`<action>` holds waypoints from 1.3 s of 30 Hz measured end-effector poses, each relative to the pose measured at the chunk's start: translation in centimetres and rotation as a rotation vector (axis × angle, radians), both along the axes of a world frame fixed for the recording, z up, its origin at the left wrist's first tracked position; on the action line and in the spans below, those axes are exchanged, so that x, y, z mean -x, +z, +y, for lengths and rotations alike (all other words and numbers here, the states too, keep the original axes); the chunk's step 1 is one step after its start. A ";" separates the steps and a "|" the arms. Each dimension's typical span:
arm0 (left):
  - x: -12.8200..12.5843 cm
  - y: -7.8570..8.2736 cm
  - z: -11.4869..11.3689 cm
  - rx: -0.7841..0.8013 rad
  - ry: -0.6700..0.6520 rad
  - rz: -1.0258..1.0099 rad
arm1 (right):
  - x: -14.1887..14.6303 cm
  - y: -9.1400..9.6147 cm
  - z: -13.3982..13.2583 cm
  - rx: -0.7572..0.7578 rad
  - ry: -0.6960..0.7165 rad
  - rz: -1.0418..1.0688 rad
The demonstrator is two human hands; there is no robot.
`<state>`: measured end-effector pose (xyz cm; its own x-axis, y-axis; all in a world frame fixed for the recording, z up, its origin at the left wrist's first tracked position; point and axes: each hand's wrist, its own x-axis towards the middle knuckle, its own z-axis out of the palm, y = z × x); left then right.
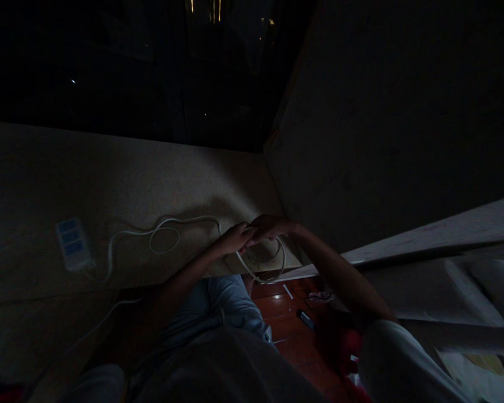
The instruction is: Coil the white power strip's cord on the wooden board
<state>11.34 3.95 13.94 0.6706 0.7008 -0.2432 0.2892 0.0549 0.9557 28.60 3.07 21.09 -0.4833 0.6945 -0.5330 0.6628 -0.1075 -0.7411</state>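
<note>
The left hand [235, 239] and right hand [270, 226] held the white cord [193, 218] in their fingers, maybe looping it; more loops likely needed cord from the left.

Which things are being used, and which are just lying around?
In use:
white cord, held by the left hand and right hand
power strip, on the cord's end

Lying around:
dark phone-like thing, on the reddish floor
thin white strip, there too
</note>
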 end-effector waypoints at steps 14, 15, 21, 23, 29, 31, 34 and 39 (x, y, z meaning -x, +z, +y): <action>-0.6 -0.3 -0.7 -0.085 0.198 -0.048 | -3.8 -4.3 -3.9 0.134 -0.430 0.565; -0.6 -0.3 -0.7 -0.093 0.215 -0.042 | -4.2 -4.8 -4.4 0.149 -0.468 0.613; -0.8 -0.3 -0.7 -0.120 0.290 -0.141 | -5.8 -8.3 -6.7 0.117 -0.590 0.864; -1.2 -0.5 -0.7 -0.075 0.354 -0.186 | -5.7 -9.3 -7.2 0.061 -0.605 0.916; -2.6 -0.9 -0.8 0.107 0.549 -0.353 | -3.5 -11.1 -8.3 -0.062 -0.713 1.109; -3.0 -0.8 -0.9 0.160 0.607 -0.418 | -2.7 -11.6 -8.3 -0.065 -0.735 1.154; -3.4 -0.8 -1.2 0.266 0.681 -0.511 | -1.8 -12.1 -8.1 -0.080 -0.779 1.228; -3.8 -1.2 -1.8 0.379 0.768 -0.614 | -1.0 -12.3 -8.2 -0.085 -0.815 1.287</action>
